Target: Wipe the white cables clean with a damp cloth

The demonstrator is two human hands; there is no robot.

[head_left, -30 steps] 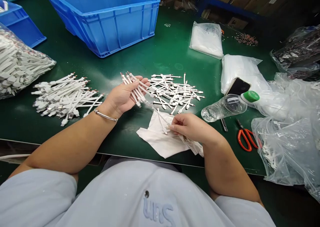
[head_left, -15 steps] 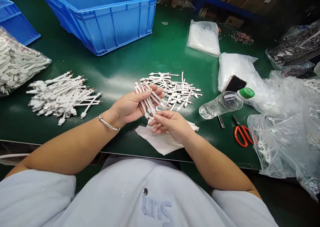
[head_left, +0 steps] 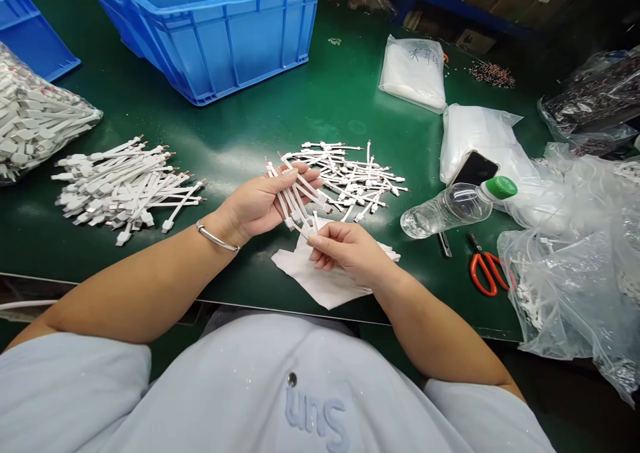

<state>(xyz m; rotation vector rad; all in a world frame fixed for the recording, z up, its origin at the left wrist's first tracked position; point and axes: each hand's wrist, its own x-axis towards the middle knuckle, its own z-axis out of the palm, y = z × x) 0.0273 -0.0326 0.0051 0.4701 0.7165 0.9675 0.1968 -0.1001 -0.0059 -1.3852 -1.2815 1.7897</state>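
Observation:
Several short white cables (head_left: 291, 202) lie fanned across my left hand (head_left: 260, 203), its thumb pressed over them near their bare-wire ends. My right hand (head_left: 350, 250) pinches the connector end of one cable between thumb and fingertips, just below the bunch. A loose pile of similar white cables (head_left: 357, 176) lies on the table behind my hands. Under my right hand is a white cloth or paper (head_left: 325, 290), partly covered by the hand. To the left rests a bigger heap of white cables (head_left: 125, 190) with flat connectors.
A large blue bin (head_left: 245, 46) stands at the back left, beside a bag of cables (head_left: 37, 120). On the right are a water bottle (head_left: 445, 210), a dark phone (head_left: 474, 168), red-handled cutters (head_left: 484, 273) and clear plastic bags (head_left: 565, 286). White packets (head_left: 413, 73) lie farther back.
My right hand has shifted slightly right and down, and one cable's connector end in its pinch now sits a little apart from the bunch. My left hand has moved slightly left.

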